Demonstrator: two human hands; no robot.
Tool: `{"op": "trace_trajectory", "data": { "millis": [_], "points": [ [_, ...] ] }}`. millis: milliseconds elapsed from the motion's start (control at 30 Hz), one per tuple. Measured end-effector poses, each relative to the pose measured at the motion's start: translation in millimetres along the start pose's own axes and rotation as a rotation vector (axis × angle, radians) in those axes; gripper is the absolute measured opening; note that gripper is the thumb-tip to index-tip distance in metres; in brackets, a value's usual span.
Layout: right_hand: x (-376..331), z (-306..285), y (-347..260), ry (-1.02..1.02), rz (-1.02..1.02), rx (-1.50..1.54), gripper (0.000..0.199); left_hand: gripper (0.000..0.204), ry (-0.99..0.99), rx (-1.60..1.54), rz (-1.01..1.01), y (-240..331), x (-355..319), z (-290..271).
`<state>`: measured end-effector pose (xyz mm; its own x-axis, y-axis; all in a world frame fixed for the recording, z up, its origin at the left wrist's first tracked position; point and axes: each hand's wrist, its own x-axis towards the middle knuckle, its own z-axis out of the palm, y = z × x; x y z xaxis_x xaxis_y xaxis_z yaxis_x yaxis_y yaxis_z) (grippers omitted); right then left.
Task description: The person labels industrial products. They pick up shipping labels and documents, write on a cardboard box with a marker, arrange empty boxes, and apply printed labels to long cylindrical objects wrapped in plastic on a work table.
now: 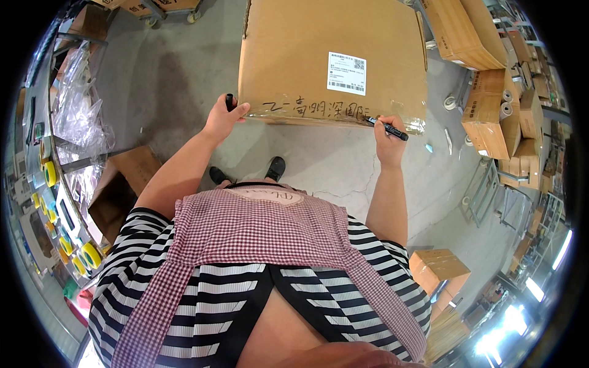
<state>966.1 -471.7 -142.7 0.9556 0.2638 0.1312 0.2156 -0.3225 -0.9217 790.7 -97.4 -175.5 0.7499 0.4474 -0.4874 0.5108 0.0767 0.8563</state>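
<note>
A large cardboard box [288,49] stands in front of me, with a white printed label [347,73] on its top. Dark handwriting runs along the strip of clear tape at its near edge. In my right hand [388,138] is a black marker [390,129], its tip touching the box near the end of the writing. My left hand [227,116] rests against the box's near left corner. Between its thumb and fingers it grips a black marker cap [230,102].
To the left, a bench holds several yellow tape rolls [91,255] and crumpled clear plastic [80,98]. An open carton [126,184] sits beside it. On the right stand stacked cartons [485,113], a metal cart [481,193] and a smaller box [438,270].
</note>
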Motion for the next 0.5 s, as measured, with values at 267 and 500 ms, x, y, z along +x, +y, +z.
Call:
{"op": "trace_trajectory", "data": {
  "millis": [267,500],
  "points": [
    [1,-6,8,0.058,-0.031,0.001,0.008,0.039,0.003,-0.001,0.006,-2,1,-1],
    [6,-20,5,0.166,0.136,0.242,0.006,0.038,0.011,0.007,0.002,-2,0,-1]
  ]
}}
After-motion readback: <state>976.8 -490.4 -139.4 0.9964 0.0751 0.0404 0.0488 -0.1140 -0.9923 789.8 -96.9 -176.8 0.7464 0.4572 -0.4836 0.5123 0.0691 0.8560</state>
